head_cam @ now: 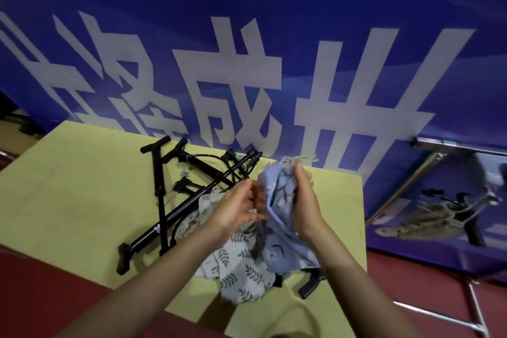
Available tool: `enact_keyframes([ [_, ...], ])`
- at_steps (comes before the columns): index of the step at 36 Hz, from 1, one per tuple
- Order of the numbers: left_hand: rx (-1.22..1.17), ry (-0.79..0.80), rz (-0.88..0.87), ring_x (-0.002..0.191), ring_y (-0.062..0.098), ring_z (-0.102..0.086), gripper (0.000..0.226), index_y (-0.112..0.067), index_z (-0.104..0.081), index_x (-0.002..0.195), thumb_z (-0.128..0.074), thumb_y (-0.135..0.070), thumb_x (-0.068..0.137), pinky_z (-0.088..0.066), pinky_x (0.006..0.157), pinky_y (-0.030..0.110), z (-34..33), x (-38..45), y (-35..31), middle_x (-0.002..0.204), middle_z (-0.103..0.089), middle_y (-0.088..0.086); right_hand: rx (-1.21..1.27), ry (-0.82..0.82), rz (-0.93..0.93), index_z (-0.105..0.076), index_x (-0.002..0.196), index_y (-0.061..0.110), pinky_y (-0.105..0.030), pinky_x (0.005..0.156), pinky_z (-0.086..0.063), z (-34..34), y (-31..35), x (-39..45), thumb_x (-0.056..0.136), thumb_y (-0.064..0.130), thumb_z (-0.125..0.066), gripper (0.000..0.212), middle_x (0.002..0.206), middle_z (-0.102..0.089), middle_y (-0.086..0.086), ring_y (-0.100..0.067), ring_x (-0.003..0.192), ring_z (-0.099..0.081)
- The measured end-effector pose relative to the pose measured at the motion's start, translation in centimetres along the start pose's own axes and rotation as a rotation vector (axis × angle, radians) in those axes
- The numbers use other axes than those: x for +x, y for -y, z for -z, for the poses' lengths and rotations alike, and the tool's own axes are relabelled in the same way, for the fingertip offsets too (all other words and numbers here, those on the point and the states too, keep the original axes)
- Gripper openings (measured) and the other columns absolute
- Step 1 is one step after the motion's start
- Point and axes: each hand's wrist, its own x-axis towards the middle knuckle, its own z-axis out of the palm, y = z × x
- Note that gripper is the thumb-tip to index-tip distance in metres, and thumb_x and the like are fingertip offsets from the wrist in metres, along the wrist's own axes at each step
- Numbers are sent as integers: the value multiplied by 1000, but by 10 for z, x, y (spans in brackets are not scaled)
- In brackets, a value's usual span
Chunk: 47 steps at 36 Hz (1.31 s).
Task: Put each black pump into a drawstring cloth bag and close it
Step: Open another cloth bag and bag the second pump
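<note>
Table (pixel 68 195): in front of the banner (pixel 247 63).
Pumps (pixel 175 195): crossed in a heap on the table, left of both hands.
Held bag (pixel 279 200): above the table, between the left hand (pixel 241 208) and the right hand (pixel 304 200).
Other bags (pixel 241 269): on the table under the forearms, overlapping the heap's near end.
Another pump's end (pixel 311 284): sticks out from under the bags at the near right.
</note>
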Motion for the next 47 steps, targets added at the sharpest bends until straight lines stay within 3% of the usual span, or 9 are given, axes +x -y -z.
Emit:
enact_keyframes([
  [3, -227, -17, 67, 113, 30, -61, 51, -10, -58, 125, -29, -46, 102, -53, 93, 43, -4, 1, 1, 121, -65, 15, 20, 15, -31, -78, 96, 13, -37, 98, -50, -7, -9, -4, 79, 68, -49, 64, 109, -72, -14, -24, 107, -67],
  [7, -275, 5, 117, 106, 27, -65, 64, -12, -60, 126, -27, -59, 97, -54, 81, 38, 5, -2, 5, 120, -67, 14, -276, -9, -36, -72, 76, 17, -20, 70, -55, -14, -6, -13, 100, 47, -35, 54, 68, -73, 2, -8, 68, -70],
  [10, -236, 90, 152, 109, 29, -64, 59, -11, -62, 122, -30, -54, 98, -51, 91, 40, 10, -2, 4, 121, -66, 15, -678, 58, 139, -49, 53, 24, -25, 54, -38, -16, -11, -13, 100, 32, -47, 48, 44, -47, 9, -11, 45, -43],
  [12, -224, 142, 183, 109, 25, -66, 50, -10, -63, 120, -34, -45, 101, -50, 94, 38, 12, 0, 2, 116, -69, 16, -831, 127, 208, -36, 50, 21, -28, 53, -28, -14, -20, -8, 96, 27, -58, 51, 47, -31, 6, -12, 49, -28],
  [16, -311, 162, 248, 85, 21, -73, 38, -2, -67, 106, -40, -29, 101, -57, 74, 28, 21, 8, 3, 94, -74, 16, -1023, 117, 357, -44, 57, 10, -28, 59, -33, -21, -34, 3, 85, 37, -61, 42, 55, -39, 4, -7, 55, -37],
  [27, -441, 103, 267, 114, 31, -60, 42, 2, -58, 125, -37, -28, 103, -43, 105, 42, 109, 39, -6, 119, -66, 21, -766, -287, 330, -30, 64, 15, -24, 54, -25, -87, -74, 30, 101, 27, -46, 42, 58, -26, 3, -11, 56, -27],
  [34, -471, 114, 315, 108, 31, -63, 37, 2, -60, 120, -37, -20, 101, -48, 92, 40, 165, 46, -8, 117, -67, 22, -736, -408, 218, -28, 65, 18, -20, 51, -22, -131, -105, 48, 103, 27, -41, 41, 57, -27, 7, -7, 52, -26],
  [41, -515, 172, 355, 104, 35, -64, 52, -3, -62, 118, -33, -41, 101, -48, 89, 43, 191, 46, -11, 114, -68, 22, -639, -536, 235, -43, 71, 11, -17, 57, -32, -140, -130, 49, 101, 14, -43, 31, 66, -40, 0, -8, 59, -36],
  [47, -416, 239, 376, 105, 34, -66, 49, -1, -71, 107, -52, -44, 93, -49, 94, 42, 192, 36, -13, 112, -69, 21, -493, -518, 51, -63, 80, 5, -33, 65, -41, -126, -133, 43, 99, 9, -43, 27, 73, -56, -4, -20, 67, -50],
])
